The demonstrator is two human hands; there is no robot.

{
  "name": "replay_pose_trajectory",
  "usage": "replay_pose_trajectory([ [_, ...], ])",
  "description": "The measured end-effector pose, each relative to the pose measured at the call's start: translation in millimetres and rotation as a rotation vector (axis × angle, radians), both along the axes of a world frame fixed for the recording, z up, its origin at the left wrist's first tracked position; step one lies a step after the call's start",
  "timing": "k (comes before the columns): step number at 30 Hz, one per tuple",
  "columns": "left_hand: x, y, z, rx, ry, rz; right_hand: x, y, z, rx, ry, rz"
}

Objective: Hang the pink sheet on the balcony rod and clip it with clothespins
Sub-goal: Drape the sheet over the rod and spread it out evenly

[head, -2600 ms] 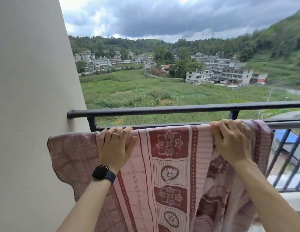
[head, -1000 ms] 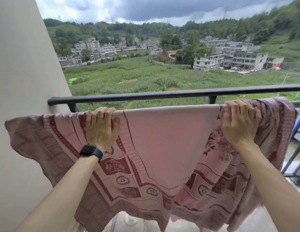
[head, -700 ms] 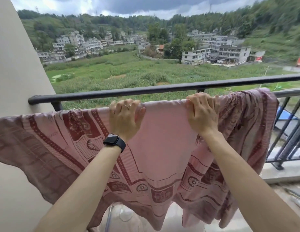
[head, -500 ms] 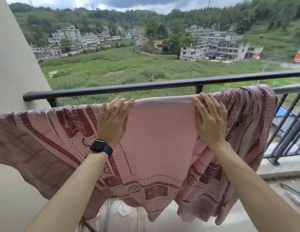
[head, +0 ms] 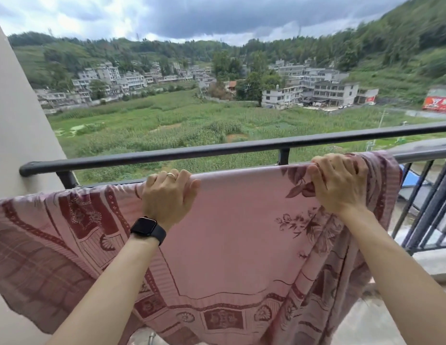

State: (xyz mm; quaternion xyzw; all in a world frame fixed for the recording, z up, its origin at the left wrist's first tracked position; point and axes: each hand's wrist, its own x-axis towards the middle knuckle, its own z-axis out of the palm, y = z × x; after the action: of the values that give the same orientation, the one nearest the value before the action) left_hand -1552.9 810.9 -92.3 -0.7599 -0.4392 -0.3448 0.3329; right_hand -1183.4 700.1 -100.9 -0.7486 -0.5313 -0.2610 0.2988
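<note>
My left hand (head: 168, 195) and my right hand (head: 337, 183) both grip the top fold of the pink sheet (head: 241, 232), which is draped over the lower balcony rod (head: 421, 155), just below the dark top rail (head: 241, 145). My left fingers (head: 184, 176) are curled together over the fold, clamped on the cloth, with the thumb tucked beside them. My right fingers (head: 316, 174) are clenched on a bunched bit of the flowered part of the cloth.

Half a second ago both palms lay flatter on the sheet, fingers stretched out along the fold; now they have closed into grips. My hands have also spread: the left sits about where it was, while the right has moved out toward the gathered right end of the sheet, so more plain pink cloth shows taut between them. Compared with the earliest picture, the patterned border panel that hung in the middle has slid down and left, and the plain centre now faces me, with the border running along the bottom edge.

The sheet's left part hangs out past the pale wall (head: 15, 108), darker and rumpled, and its right end drops in folds beside the railing bars (head: 428, 207). A black watch (head: 148, 230) is on my left wrist and a ring (head: 170, 175) on that hand.
</note>
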Motion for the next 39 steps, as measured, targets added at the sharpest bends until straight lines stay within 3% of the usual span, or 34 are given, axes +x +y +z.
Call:
replay_pose_trajectory([
  [7, 30.8, -27.2, 8.4, -0.139, -0.302, 0.135, 26.7, -6.8, -3.6, 0.168, 0.117, 0.141],
  [10, 87.0, -34.0, 16.7, -0.127, -0.244, 0.037, 7.6, 2.2, -2.2, 0.211, 0.079, 0.149],
  [13, 149.9, -35.9, 11.4, -0.187, -0.176, -0.062, 0.3, 7.3, -8.6, 0.1, -0.1, 0.146],
  [15, 139.7, -7.1, -11.6, -0.18, -0.138, -0.014, 8.2, 30.4, -19.7, 0.064, -0.13, 0.146],
  [18, 107.7, 18.2, -25.2, -0.104, -0.05, 0.055, 73.4, 29.6, -19.5, 0.088, 0.037, 0.017],
  [20, 95.8, 25.8, -26.5, -0.074, -0.053, 0.078, 100.5, 24.2, -20.3, 0.081, 0.04, -0.004],
  [25, 106.7, 24.5, -17.3, -0.085, -0.242, 0.148, 65.4, 43.9, -18.3, 0.13, 0.137, 0.019],
  [28, 149.5, 13.4, 2.0, -0.127, -0.202, 0.021, 35.4, 56.0, -12.6, 0.103, 0.191, 0.031],
  [32, 200.2, 7.5, -2.1, -0.229, -0.084, -0.085, 35.7, 55.4, -12.8, 0.071, 0.091, 0.073],
  [36, 174.5, 27.9, -16.8, -0.082, 0.034, -0.064, 86.4, 34.6, -24.2, 0.081, -0.012, 0.007],
  [39, 166.2, 33.9, -19.1, -0.068, 0.014, -0.045, 102.0, 32.5, -31.4, 0.091, -0.056, 0.037],
])
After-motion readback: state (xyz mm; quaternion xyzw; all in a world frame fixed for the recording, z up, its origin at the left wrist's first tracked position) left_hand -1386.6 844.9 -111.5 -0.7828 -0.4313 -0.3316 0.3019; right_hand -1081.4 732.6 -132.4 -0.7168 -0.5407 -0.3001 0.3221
